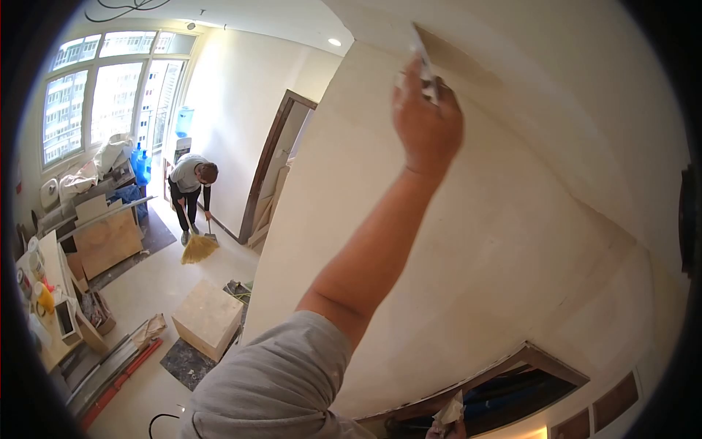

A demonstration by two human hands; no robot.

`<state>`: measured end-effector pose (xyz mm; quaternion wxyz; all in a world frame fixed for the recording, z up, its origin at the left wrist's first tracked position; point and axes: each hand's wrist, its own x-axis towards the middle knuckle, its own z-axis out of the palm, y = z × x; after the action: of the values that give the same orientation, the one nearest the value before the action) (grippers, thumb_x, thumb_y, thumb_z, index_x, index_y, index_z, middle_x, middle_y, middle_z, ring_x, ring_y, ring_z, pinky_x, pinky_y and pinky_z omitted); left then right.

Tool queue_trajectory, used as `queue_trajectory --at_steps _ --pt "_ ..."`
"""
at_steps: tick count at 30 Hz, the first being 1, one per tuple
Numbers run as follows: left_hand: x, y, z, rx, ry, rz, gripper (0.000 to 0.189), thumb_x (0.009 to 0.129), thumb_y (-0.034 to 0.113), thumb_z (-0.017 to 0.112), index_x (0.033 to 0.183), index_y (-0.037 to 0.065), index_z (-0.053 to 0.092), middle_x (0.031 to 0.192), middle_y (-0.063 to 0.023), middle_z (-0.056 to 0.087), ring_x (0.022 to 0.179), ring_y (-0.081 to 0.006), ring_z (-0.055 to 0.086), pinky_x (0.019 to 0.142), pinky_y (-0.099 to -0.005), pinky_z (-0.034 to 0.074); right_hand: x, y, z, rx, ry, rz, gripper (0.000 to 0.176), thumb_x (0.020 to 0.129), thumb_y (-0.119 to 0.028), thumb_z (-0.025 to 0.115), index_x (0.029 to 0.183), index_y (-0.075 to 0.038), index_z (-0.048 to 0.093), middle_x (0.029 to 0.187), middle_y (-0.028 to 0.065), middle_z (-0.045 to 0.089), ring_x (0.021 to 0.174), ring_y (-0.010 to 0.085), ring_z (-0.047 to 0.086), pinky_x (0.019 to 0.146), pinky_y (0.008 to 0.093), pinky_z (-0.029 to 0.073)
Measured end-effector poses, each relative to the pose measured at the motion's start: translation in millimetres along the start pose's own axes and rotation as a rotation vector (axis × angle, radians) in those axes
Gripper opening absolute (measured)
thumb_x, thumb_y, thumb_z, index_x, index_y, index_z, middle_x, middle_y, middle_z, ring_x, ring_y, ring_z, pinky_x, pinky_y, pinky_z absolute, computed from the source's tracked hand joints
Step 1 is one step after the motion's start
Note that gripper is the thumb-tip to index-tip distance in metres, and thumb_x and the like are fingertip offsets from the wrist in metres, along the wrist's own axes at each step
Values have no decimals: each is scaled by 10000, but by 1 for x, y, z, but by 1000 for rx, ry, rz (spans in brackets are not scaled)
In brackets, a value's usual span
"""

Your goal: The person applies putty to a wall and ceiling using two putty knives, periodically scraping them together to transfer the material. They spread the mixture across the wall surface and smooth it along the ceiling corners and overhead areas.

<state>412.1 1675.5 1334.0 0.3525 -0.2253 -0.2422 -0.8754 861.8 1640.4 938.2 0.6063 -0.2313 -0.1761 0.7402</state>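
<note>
My left hand [430, 121], at the end of a raised bare arm, is closed around a putty knife [425, 64]. Its blade, seen nearly edge-on, is against the pale surface where the wall meets the ceiling. A darker damp-looking patch [461, 58] lies just right of the blade. Low in the view, my right hand [455, 432] is partly cut off by the bottom edge. Its fingers close on a pale, putty-smeared piece [449, 411] whose kind I cannot make out. Behind it is a dark-framed opening [526, 373].
A person [194, 179] bends over a straw broom [199, 249] and dustpan. A wooden box [208, 318] stands on the floor below. Boards [110, 238], a cluttered workbench [55, 336] and long red pipes [121, 380] line the left side. A doorway [274, 168] opens beyond the wall.
</note>
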Motion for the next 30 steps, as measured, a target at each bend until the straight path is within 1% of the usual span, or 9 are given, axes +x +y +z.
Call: queue_trajectory --at_steps 6,10,13,15,17,23,26,29,30 --pt "-74 43 29 -147 -106 72 486 806 13 610 1285 -16 533 1107 -148 608 833 -260 580 705 -347 497 0 9 20 -87 -4 27 359 922 -195 608 1267 -96 594 1134 80 676 913 200 657 424 211 430" --pt "-82 38 7 -252 -309 116 444 823 46 594 1257 -40 547 1041 -215 633 878 -320 611 731 -385 515 0 9 8 3 -102 72 326 930 -200 598 1240 -97 605 1123 76 680 854 189 649 424 216 427" --pt "-60 31 -26 -132 -342 -204 370 864 115 571 1185 -69 572 1097 -262 625 970 -418 592 852 -454 496 -4 7 -1 7 -105 14 294 933 -206 594 1206 -99 619 1090 73 686 801 178 640 429 218 420" --pt "-27 16 -41 -118 -270 -341 352 905 193 514 1124 -70 598 1037 -277 634 940 -425 598 825 -459 486 -5 5 -7 7 -129 7 276 932 -203 594 1186 -102 629 1075 73 689 782 175 636 431 219 415" --pt "1 -5 -49 -161 -154 -309 334 910 187 496 1068 -90 596 954 -272 639 912 -425 600 807 -456 474 -1 -3 -29 55 -196 77 262 928 -195 596 1171 -105 637 1072 75 690 777 175 636 432 220 409" --pt "57 -33 -49 66 -47 -112 330 913 166 478 1089 -103 553 974 -241 625 912 -402 582 820 -452 462 -15 3 14 125 94 51 260 917 -176 613 1162 -95 640 1063 72 691 687 154 594 426 214 389" --pt "65 -31 -36 49 -30 -66 359 906 97 476 1226 -63 515 1064 -197 601 924 -337 576 810 -423 472 -11 3 16 12 68 38 262 922 -174 610 1169 -93 643 1056 68 695 668 150 588 423 214 386" --pt "48 -25 -20 -4 2 -4 439 871 38 509 1305 -25 483 1067 -165 579 926 -297 573 799 -398 483 0 4 -6 -43 -178 27 258 927 -172 603 1167 -89 648 1032 62 703 694 157 614 421 215 386" --pt "40 -22 -15 -18 7 8 479 856 21 525 1331 -12 471 1065 -154 571 927 -284 572 796 -391 486 1 5 -11 -55 -88 4 247 928 -174 602 1156 -92 651 1012 61 703 679 153 605 421 214 384"
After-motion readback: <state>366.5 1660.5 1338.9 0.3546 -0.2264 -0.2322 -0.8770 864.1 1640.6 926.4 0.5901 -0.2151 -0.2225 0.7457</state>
